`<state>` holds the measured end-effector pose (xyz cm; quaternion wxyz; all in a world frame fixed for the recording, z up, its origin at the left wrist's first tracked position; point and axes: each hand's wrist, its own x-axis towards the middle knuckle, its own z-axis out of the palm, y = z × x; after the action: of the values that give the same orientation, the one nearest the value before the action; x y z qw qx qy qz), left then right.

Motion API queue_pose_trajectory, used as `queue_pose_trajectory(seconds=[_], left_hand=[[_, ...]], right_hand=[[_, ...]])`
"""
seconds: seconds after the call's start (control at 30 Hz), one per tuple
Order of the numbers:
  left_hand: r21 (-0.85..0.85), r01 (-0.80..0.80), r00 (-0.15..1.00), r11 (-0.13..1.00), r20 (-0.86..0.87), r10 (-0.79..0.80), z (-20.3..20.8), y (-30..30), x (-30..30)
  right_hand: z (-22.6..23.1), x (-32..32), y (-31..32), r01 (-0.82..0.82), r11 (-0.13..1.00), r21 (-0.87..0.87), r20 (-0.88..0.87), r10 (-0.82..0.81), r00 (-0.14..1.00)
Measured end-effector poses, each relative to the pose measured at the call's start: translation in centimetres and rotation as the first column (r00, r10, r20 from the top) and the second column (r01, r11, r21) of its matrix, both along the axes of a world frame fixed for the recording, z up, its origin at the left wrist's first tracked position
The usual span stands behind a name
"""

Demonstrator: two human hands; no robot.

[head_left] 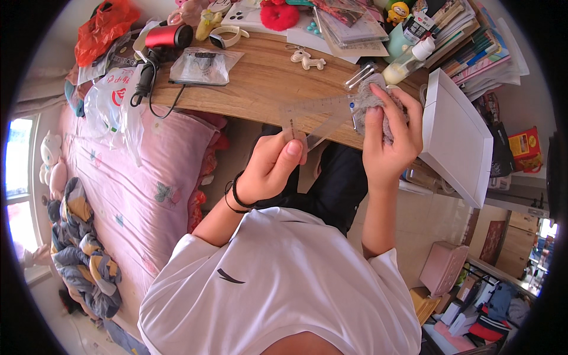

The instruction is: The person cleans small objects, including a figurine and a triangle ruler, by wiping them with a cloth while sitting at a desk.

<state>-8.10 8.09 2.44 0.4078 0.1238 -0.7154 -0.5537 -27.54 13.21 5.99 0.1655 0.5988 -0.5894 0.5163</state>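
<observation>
My left hand [269, 163] pinches the near corner of a clear triangular set square [319, 105] between thumb and fingers. The set square is raised over the front edge of the wooden desk. My right hand [393, 133] is closed around a crumpled grey cloth [370, 121], which meets the set square's right-hand corner. Some of that corner is hidden by the cloth. Just beyond the cloth are a few cotton swabs [360, 76] and a pump bottle [409, 61] with pale liquid.
On the desk [260, 71] lie a dog-shaped keychain [307, 59], a clear pouch [204, 66] and a white wristband [229, 36]. Papers and books [473, 56] are piled at the far right, above a tilted white box lid [455, 139]. A pink bed [130, 177] stands left.
</observation>
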Motion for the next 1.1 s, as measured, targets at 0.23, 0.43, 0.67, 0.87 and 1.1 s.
queue_pose_trajectory(seconds=[0.23,0.43,0.67,0.87,1.1], left_hand=[[-0.038,-0.044,0.987,0.998,0.15,0.049,0.8,-0.3,-0.2],[-0.219,-0.13,0.96,0.967,0.215,0.178,1.3,-1.1,-0.6],[-0.182,-0.156,0.965,0.971,0.182,0.189,1.1,-0.9,-0.9],[-0.111,-0.224,0.956,0.968,0.168,0.24,1.5,-0.9,-0.7],[-0.269,-0.102,0.952,0.958,0.255,0.172,1.5,-0.8,-1.5]], right_hand=[[0.6,2.6,1.0,-0.2,0.974,0.104,0.015,0.199,0.98],[-0.1,2.9,0.5,-0.246,0.964,0.1,0.041,0.243,0.969],[0.6,2.4,1.0,-0.112,0.993,0.027,0.098,0.108,0.989],[1.2,1.0,1.1,0.035,0.992,-0.123,0.183,-0.012,0.983],[1.1,3.2,0.4,-0.177,0.982,0.066,0.107,0.169,0.98]])
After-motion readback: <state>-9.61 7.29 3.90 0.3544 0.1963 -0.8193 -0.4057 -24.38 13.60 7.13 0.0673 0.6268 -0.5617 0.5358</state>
